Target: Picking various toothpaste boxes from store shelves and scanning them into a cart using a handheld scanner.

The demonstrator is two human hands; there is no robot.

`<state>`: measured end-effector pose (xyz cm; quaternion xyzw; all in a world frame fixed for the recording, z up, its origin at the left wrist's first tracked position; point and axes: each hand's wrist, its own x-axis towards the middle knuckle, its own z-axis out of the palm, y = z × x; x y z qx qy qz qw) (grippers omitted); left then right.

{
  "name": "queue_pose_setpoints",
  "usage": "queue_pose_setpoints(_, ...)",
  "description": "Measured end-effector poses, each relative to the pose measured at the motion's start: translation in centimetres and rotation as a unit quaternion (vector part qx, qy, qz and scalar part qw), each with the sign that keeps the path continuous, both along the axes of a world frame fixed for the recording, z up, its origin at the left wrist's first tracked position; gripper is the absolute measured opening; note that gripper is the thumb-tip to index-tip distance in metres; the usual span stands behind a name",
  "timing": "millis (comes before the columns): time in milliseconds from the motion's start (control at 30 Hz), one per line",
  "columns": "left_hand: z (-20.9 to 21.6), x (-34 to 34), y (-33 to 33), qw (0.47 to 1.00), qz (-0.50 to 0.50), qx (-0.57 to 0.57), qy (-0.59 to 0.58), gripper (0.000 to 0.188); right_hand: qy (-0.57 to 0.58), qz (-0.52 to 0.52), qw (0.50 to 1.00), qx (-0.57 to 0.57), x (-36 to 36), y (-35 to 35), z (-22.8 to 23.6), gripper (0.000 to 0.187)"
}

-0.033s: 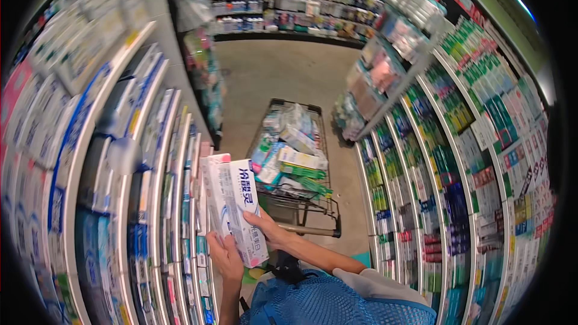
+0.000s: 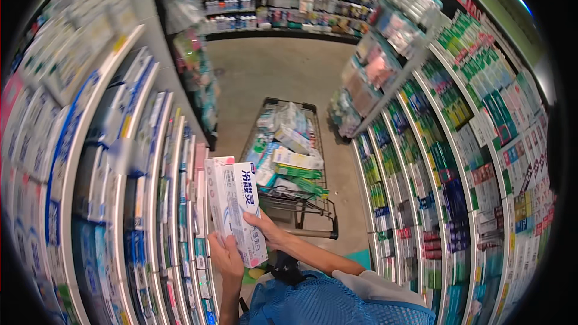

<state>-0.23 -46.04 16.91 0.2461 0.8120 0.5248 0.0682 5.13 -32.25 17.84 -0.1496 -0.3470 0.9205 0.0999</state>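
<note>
View's swinging slightly rt.; L hand [image 2: 227,256] & R hand [image 2: 268,229] are gripping white rectangular cardboard boxes [image 2: 235,213] w/ blue print, prob. two.

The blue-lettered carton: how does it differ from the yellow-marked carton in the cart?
The blue-lettered carton is held between the left hand and right hand; the yellow-marked carton rests in the shopping cart. In view, the former runs near vertical, the latter crosswise. Both look mostly white.

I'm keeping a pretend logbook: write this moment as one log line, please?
Left hand: holds white box | Right hand: holds same box | Cart: ahead, loaded with packages | Shelves: both sides
</note>
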Motion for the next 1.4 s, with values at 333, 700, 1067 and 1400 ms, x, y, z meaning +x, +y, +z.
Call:
queue_pose_setpoints(333, -4.5, -0.7, 12.8, 0.965, -0.238, -0.024, -0.11, 0.039, -0.064, -0.166, 0.962, -0.208, 3.3, 19.2, -7.1, 0.05)
queue_pose_setpoints(700, -10.0, 0.0, 7.3, 0.973, -0.06, -0.169, -0.144, 0.033, -0.414, -0.262, 0.842, 0.225, -1.7, 49.0, -25.8, 0.066)
queue_pose_setpoints(1067, -8.9, 0.7, 8.0, 0.968, 0.004, -0.172, -0.182, 0.028, -0.595, -0.137, 0.523, 0.595, -5.4, 48.9, -31.9, 0.067)
queue_pose_setpoints(1400, -5.5, 0.2, 4.7, 0.98, 0.039, -0.145, -0.127, 0.027, -0.427, -0.205, 0.64, 0.605, 0.3, 46.8, -28.0, 0.058)
